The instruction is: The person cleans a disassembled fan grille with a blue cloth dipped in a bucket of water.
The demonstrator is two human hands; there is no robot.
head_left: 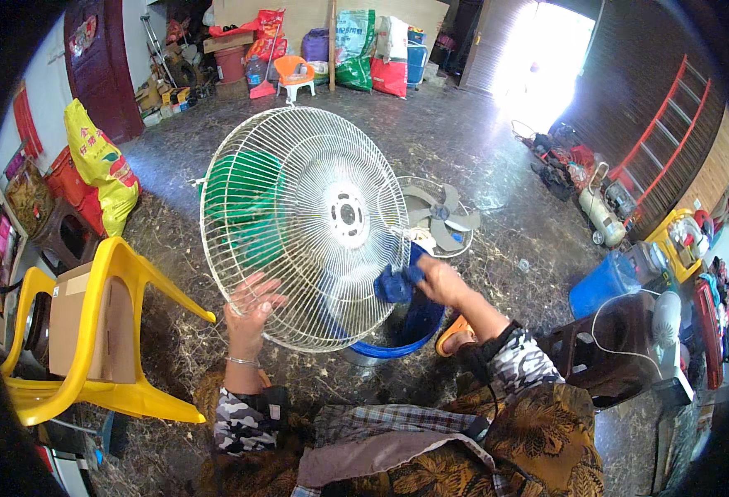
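A large white wire fan guard (pixel 348 214) stands tilted over a blue bucket (pixel 414 344), its lower part hiding much of the bucket. My left hand (pixel 252 302) is at the guard's lower left rim, steadying it with fingers loosely extended along the wires. In my right hand (pixel 445 283) is a crumpled blue cloth (pixel 394 284), pressed to the guard's lower right wires; its exact kind is hard to make out. Beyond the guard, a grey fan blade (pixel 442 217) lies in another round wire guard on the floor. Something green (pixel 244 199) shows through the wires.
At left stands a yellow plastic chair (pixel 91 331) with a cardboard box (pixel 91 323) beside its back. A blue bin (pixel 603 286) and dark stool (pixel 605 348) are at right. Farther off are an orange child's chair (pixel 294 73), sacks (pixel 354 50) and a red ladder (pixel 667 124).
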